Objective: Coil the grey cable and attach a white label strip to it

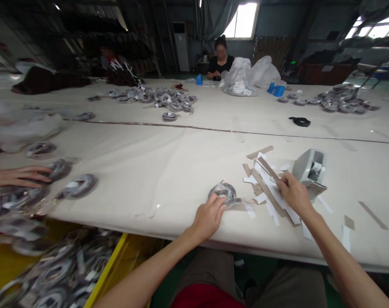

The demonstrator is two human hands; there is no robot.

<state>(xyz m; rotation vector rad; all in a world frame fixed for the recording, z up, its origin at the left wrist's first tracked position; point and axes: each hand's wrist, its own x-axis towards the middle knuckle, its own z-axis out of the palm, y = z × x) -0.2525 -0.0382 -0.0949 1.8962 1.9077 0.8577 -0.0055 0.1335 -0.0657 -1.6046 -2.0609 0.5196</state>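
A coiled strap in clear plastic point(229, 191), which looks like a rolled belt with a gold-coloured buckle, lies flat near the table's front edge. My left hand point(210, 214) has its fingers closed over the coil's near side. To its right, my right hand point(292, 192) pinches the near end of a brown paper strip point(267, 167) above a loose heap of white and brown strips point(268, 194). A grey tape dispenser point(310, 169) stands just beyond my right hand. The clear plastic's loose end stretches from the coil toward the strips.
At the left, a co-worker's hand point(24, 176) rests by several wrapped coils point(81, 186). A yellow crate point(117, 261) full of coils stands below the table edge. More coils point(162, 99) lie across the table point(188, 154), where another person point(220, 62) sits beside white plastic bags point(241, 77).
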